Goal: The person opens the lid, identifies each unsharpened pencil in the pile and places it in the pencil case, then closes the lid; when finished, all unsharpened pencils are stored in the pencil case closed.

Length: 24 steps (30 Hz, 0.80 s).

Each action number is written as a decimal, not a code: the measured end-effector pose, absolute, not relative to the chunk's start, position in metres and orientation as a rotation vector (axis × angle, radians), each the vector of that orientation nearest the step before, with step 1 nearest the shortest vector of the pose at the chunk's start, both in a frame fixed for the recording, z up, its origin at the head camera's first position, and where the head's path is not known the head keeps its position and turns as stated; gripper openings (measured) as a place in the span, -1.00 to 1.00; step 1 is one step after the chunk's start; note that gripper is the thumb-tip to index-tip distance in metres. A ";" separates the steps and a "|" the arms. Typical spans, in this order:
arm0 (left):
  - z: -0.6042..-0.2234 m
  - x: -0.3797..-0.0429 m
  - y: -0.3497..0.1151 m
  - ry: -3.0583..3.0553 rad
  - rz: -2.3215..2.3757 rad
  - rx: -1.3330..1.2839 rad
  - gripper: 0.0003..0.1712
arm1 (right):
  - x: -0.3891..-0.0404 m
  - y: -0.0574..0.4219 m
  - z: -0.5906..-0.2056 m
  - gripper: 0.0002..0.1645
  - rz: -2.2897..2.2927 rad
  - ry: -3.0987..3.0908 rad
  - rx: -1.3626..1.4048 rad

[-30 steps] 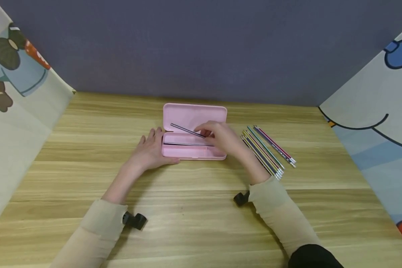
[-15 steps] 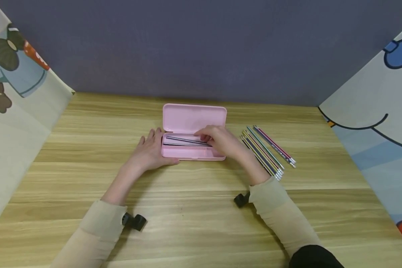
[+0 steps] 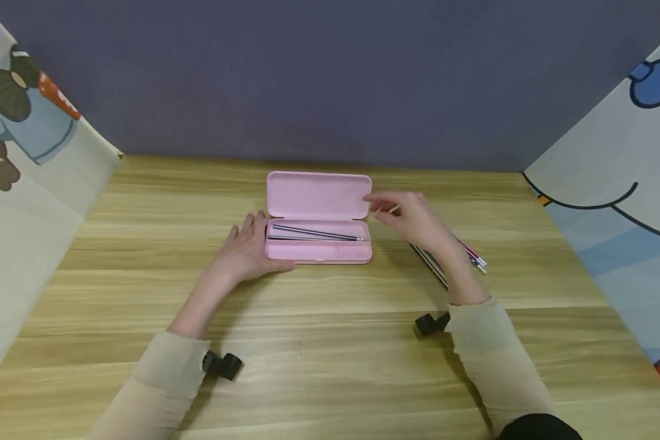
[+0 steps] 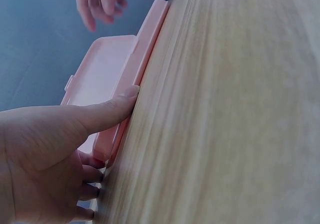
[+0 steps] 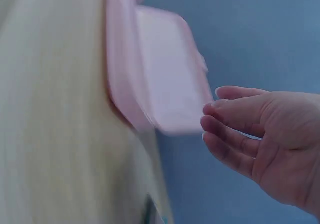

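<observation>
A pink pencil case lies on the table with its lid folded back. Inside its rear compartment lie dark-striped pencils, side by side at a slight angle. My left hand rests against the case's left end; in the left wrist view the thumb lies along its front wall and the other fingers reach round the end. My right hand is in the air to the right of the lid, fingers loosely bent with nothing between them, as the right wrist view also shows.
Several more pencils lie on the wooden table to the right, largely hidden under my right hand and wrist. A dark grey panel stands behind the table, with cartoon-printed panels at both sides.
My right hand lowered a pencil into the case, let it go, then moved up and right away from it. The left hand stays in place at the case's end.
</observation>
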<state>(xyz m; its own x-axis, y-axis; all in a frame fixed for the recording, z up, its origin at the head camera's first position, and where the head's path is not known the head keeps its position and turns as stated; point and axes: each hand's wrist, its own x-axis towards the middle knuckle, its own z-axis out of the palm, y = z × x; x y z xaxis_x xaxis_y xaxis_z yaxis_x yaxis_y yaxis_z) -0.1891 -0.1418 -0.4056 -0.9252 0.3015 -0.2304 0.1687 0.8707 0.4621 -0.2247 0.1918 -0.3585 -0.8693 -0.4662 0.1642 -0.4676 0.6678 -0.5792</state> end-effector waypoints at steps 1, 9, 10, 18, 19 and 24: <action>-0.406 -0.189 -0.142 2.750 0.641 0.353 0.43 | -0.224 0.203 -0.356 -0.55 1.012 -2.849 0.752; -0.404 -0.189 -0.145 2.754 0.638 0.355 0.36 | -0.213 0.278 -0.358 -0.44 1.022 -2.906 0.505; -0.404 -0.189 -0.145 2.753 0.638 0.355 0.36 | -0.213 0.285 -0.360 -0.42 1.013 -2.927 0.499; -0.403 -0.189 -0.144 2.753 0.655 0.351 0.39 | -0.213 0.306 -0.374 -0.20 0.965 -3.133 0.612; -0.404 -0.188 -0.143 2.749 0.659 0.350 0.38 | -0.212 0.307 -0.376 -0.19 0.978 -3.153 0.603; -0.405 -0.188 -0.141 2.743 0.671 0.354 0.36 | -0.213 0.310 -0.381 -0.15 0.944 -3.206 0.588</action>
